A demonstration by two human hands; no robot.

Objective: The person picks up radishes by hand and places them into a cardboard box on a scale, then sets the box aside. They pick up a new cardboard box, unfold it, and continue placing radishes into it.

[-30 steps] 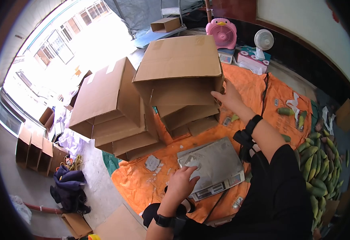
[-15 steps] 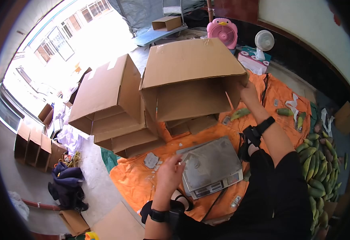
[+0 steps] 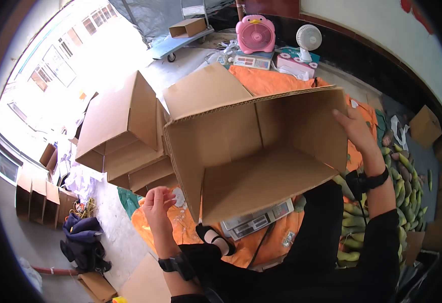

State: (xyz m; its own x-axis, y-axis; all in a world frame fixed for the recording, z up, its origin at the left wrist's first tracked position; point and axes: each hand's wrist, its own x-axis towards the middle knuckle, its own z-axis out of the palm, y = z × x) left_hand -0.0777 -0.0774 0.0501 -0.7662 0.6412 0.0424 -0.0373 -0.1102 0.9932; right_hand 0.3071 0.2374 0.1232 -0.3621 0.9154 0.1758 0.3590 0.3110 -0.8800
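Observation:
A large open cardboard box (image 3: 261, 177) is held up in front of me, its mouth tilted toward me. My right hand (image 3: 355, 129) grips its right wall near the upper corner. Just left of the box's lower left edge is my left hand (image 3: 158, 204), apart from it, with fingers curled together; whatever they may pinch is too small to make out. Partly hidden under the box, a weighing scale (image 3: 256, 220) rests on an orange sheet (image 3: 142, 222). More open cardboard boxes (image 3: 112, 118) are stacked on the left.
Many green, elongated vegetables (image 3: 410, 189) lie heaped on the right. A pink fan (image 3: 255, 35) and a white fan (image 3: 309, 38) stand at the back, by a blue trolley (image 3: 180, 44). Dark clothing (image 3: 83, 240) and several upright boxes (image 3: 36, 202) are on the left.
The box has come closer and been tilted, so its inside shows, and it now covers most of the scale. My right hand moved with it; my left hand shifted left in view.

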